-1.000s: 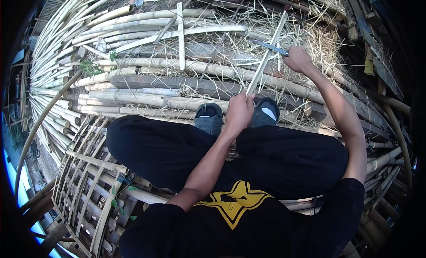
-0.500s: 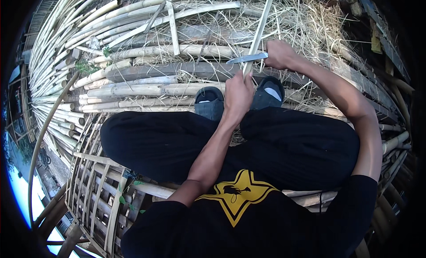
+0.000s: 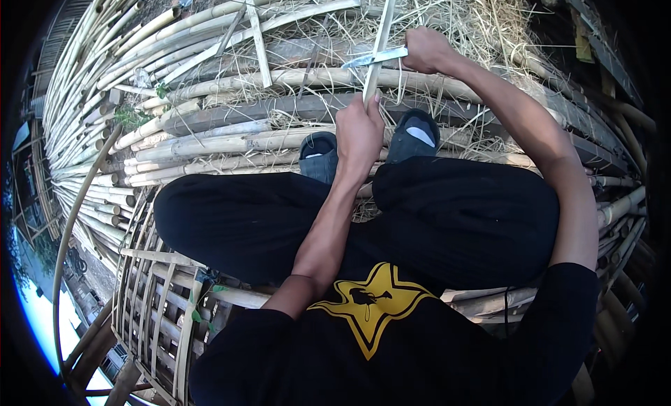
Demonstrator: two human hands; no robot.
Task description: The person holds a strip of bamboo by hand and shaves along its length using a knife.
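Note:
My left hand (image 3: 360, 130) is closed around the near end of a pale bamboo strip (image 3: 383, 32), which runs away from me past the upper edge of the view. In my right hand (image 3: 428, 50) is a knife (image 3: 377, 57), gripped at its handle, which my fingers hide. Its bright blade points left and lies across the strip, touching it a little beyond my left hand. A thin curled shaving (image 3: 400, 84) hangs close to the blade. My feet in dark sandals (image 3: 412, 137) rest below the hands.
Bamboo poles (image 3: 231, 144) lie side by side under my feet, with loose shavings (image 3: 454, 22) heaped ahead. Another cut strip (image 3: 258, 39) lies at the far left. A woven bamboo lattice (image 3: 157, 301) stands at my left side. More poles (image 3: 622, 214) are stacked on the right.
In the view, both hands, the strip and the knife have shifted left and slightly up, along with some shift of the whole scene. The blade stays across the strip.

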